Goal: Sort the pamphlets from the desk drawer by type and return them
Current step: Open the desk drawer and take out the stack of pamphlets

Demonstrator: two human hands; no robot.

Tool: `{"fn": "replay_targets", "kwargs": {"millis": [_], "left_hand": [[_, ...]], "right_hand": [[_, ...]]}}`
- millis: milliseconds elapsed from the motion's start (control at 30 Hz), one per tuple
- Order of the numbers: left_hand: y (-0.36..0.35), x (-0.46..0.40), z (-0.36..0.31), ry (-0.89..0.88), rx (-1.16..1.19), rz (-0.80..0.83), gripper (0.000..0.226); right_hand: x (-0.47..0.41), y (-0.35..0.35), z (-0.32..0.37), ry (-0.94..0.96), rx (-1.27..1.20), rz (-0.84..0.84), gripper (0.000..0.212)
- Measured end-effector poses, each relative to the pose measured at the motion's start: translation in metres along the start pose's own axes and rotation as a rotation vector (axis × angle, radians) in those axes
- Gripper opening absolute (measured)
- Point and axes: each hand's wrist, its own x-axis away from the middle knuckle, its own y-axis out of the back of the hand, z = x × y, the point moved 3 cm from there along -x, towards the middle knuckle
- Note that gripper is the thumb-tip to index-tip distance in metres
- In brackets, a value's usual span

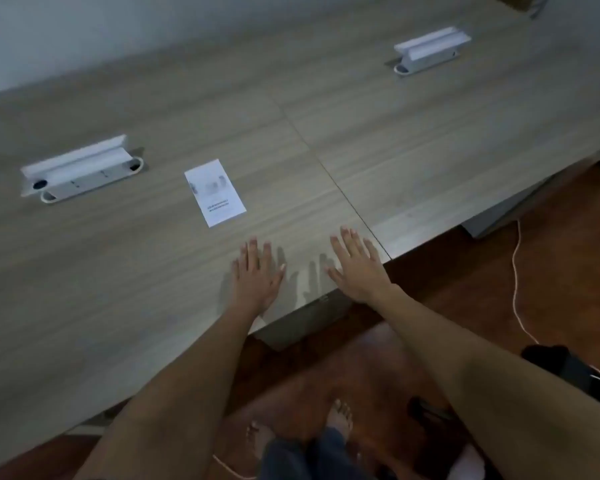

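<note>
One white pamphlet (215, 192) with small pictures and printed lines lies flat on the grey wood-grain desk (118, 271), a short way beyond my hands. My left hand (257, 275) rests palm down on the desk near its front edge, fingers spread, holding nothing. My right hand (357, 268) lies the same way just to the right, also empty. Below the desk edge under my hands is a grey drawer front (305, 323); whether it is open I cannot tell.
Two white flip-up socket boxes sit in the desk, one at the left (80, 171) and one at the far right (430, 50). A seam (326, 168) splits the desktop. A white cable (516, 271) and a black bag (568, 368) lie on the brown floor.
</note>
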Motion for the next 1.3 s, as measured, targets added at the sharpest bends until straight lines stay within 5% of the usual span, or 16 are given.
{"fn": "replay_targets", "kwargs": {"millis": [400, 600, 767, 1067, 1300], "left_hand": [[-0.069, 0.01, 0.028, -0.021, -0.178, -0.184, 0.07], [-0.076, 0.007, 0.028, -0.056, -0.175, -0.265, 0.069], [-0.079, 0.002, 0.035, -0.055, -0.153, -0.271, 0.073], [-0.083, 0.007, 0.032, -0.064, -0.173, -0.294, 0.074], [-0.082, 0.008, 0.03, -0.047, -0.203, -0.379, 0.068]], "right_hand": [[0.061, -0.1, -0.026, -0.173, -0.007, -0.126, 0.074], [0.078, -0.142, -0.01, -0.186, -0.068, -0.022, 0.072], [0.051, -0.146, 0.01, -0.325, -0.368, 0.021, 0.045], [0.004, -0.149, 0.01, -0.47, -0.804, 0.246, 0.035], [0.0, -0.165, 0.011, -0.636, -1.182, 0.23, 0.017]]}}
